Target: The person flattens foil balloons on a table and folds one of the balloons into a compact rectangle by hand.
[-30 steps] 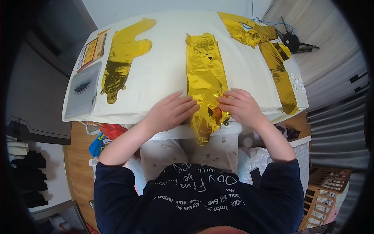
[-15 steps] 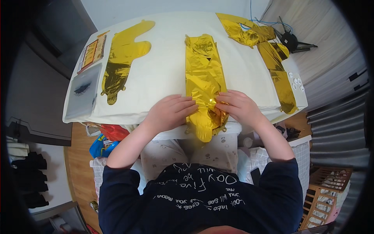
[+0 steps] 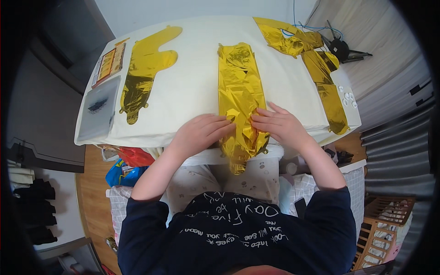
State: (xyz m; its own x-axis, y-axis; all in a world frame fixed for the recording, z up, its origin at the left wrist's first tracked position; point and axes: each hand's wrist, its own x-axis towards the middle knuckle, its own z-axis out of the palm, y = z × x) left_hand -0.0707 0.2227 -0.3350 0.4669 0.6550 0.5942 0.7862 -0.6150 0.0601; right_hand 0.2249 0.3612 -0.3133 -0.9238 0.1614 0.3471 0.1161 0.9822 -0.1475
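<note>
A long, flat gold foil balloon (image 3: 240, 82) lies wrinkled down the middle of the table, its near end hanging over the front edge. My left hand (image 3: 201, 133) rests on its left side, fingers stretched out and fingertips pressing the foil. From the other side, my right hand (image 3: 280, 127) lays its extended fingers on the foil, the index finger raised a little apart. Both thumbs are mostly hidden. To the left lies another flat gold foil balloon (image 3: 144, 64) with two rounded arms. More gold foil (image 3: 323, 68) stretches along the right side.
The table (image 3: 192, 87) has a pale cloth. At its left edge lie a printed packet (image 3: 109, 65) and a translucent grey folder (image 3: 98, 107). Small white discs (image 3: 349, 98) sit at the right edge, with a black router-like device (image 3: 340, 48) behind. Bags (image 3: 121, 172) stand below on the left.
The balloon's near end has dropped slightly toward me and its folds have shifted. My left hand has moved slightly inward and down; the right index finger has lifted away from the others.
</note>
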